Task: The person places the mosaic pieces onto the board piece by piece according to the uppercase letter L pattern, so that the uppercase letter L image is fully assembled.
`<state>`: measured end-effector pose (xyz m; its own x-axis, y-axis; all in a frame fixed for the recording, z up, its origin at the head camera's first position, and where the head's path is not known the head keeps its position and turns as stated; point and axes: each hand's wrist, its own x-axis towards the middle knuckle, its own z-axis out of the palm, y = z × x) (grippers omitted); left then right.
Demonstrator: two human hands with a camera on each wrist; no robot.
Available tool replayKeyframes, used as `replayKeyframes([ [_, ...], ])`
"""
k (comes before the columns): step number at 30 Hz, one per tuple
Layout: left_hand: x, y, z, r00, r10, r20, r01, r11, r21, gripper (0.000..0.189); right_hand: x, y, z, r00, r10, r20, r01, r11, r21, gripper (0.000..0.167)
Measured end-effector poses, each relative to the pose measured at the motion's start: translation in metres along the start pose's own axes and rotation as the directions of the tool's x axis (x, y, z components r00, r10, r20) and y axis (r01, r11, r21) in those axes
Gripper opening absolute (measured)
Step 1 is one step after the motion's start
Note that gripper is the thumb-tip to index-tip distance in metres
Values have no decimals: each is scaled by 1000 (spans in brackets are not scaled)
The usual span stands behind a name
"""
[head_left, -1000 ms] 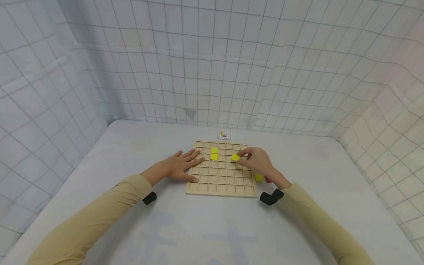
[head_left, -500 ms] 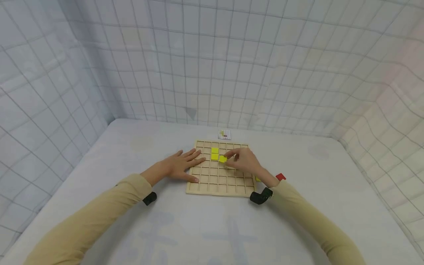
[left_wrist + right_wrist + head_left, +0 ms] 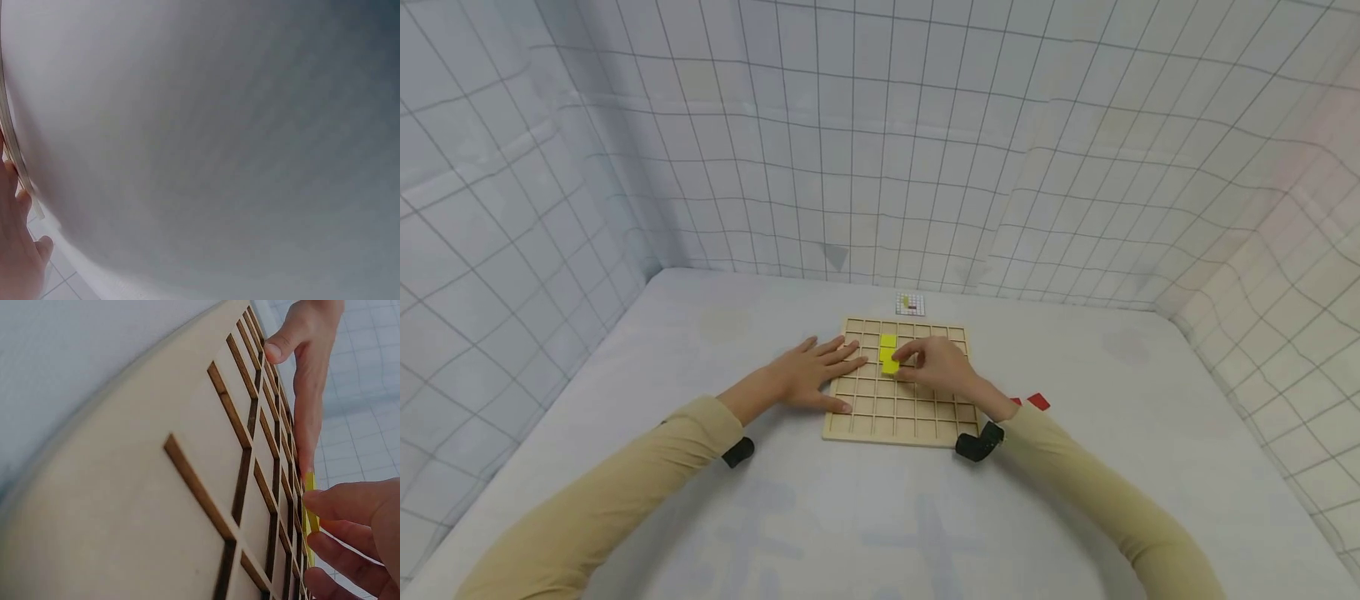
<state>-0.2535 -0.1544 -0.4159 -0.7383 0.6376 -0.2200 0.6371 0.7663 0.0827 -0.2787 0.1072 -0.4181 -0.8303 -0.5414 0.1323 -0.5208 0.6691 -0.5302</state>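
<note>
The right hand (image 3: pixel 936 364) is pinching a flat yellow square tile (image 3: pixel 889 369) between narrowed fingers; the tile is extending leftward from them, near the middle of a pale wooden gridded board (image 3: pixel 882 407). The left hand (image 3: pixel 808 375) (spread wide) is resting at the board's left edge.

Thin edge of the wooden board (image 3: pixel 15 150) shows. Left hand (image 3: pixel 17 247), partly cropped, meets the board's edge. White cloth (image 3: pixel 200 162) spreads wide beside the board; grid-lined surface (image 3: pixel 59 289) lies beyond the board's lower end.
</note>
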Motion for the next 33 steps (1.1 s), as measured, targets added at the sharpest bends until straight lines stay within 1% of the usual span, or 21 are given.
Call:
replayKeyframes([
  [5, 0, 0, 0, 1000, 8, -11, -8, 1000, -3, 83, 1, -4, 1, 999, 26, 22, -26, 999, -19, 24],
  [15, -1, -2, 0, 1000, 19, -8, -19, 1000, 0, 80, 3, -10, 0, 997, 67, 43, -66, 997, -27, 24],
  [20, 0, -2, 1, 1000, 18, -2, -18, 1000, 1, 79, 3, -11, 2, 997, 66, 45, -64, 997, -39, 24],
  [28, -1, -2, 2, 1000, 25, -11, -25, 999, -25, 79, 2, -12, 2, 997, 65, 44, -64, 998, -25, 23],
  [33, -2, -1, 2, 1000, 22, -9, -22, 999, -32, 80, 1, -11, 2, 998, 60, 35, -59, 998, -35, 22],
])
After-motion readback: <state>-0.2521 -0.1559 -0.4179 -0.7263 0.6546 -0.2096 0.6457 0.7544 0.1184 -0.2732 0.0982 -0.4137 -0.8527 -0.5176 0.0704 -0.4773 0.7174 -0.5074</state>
